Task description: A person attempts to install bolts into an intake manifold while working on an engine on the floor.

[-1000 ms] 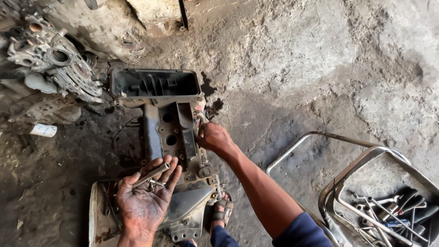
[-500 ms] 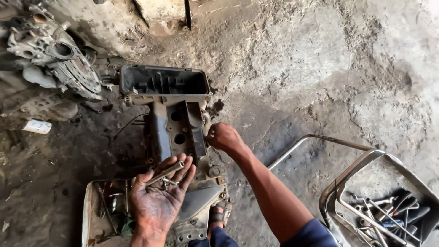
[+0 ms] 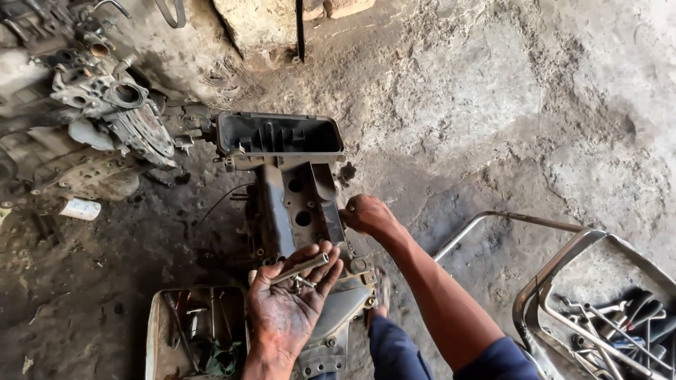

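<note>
While the left hand [image 3: 289, 309] lies palm up at about six o'clock, its grip stays loose and wide: a long bolt [image 3: 301, 267] rests across the half-curled fingers [image 3: 325, 266], with a few smaller bits of hardware in the palm that I cannot tell apart. The right hand [image 3: 366, 214] is closed against the right edge of the engine cover [image 3: 299, 211], which sits on the dirt floor [image 3: 458, 105] at the centre; whether it pinches a fastener there or only presses the casting, I cannot tell. A black housing [image 3: 280, 134] caps the cover at twelve o'clock, an engine block [image 3: 105, 119] lies at ten, a tray [image 3: 162, 338] of oddments at seven, and a wire basket [image 3: 563, 281] of spanners at four. The risk, as I judge it, is the open palm: nothing clamps that bolt, so a tilt of the wrist could roll it into the dust or down among the cover's holes. The right hand's hold also looks awkward, and a slip there could skin knuckles on the metal edge.
</note>
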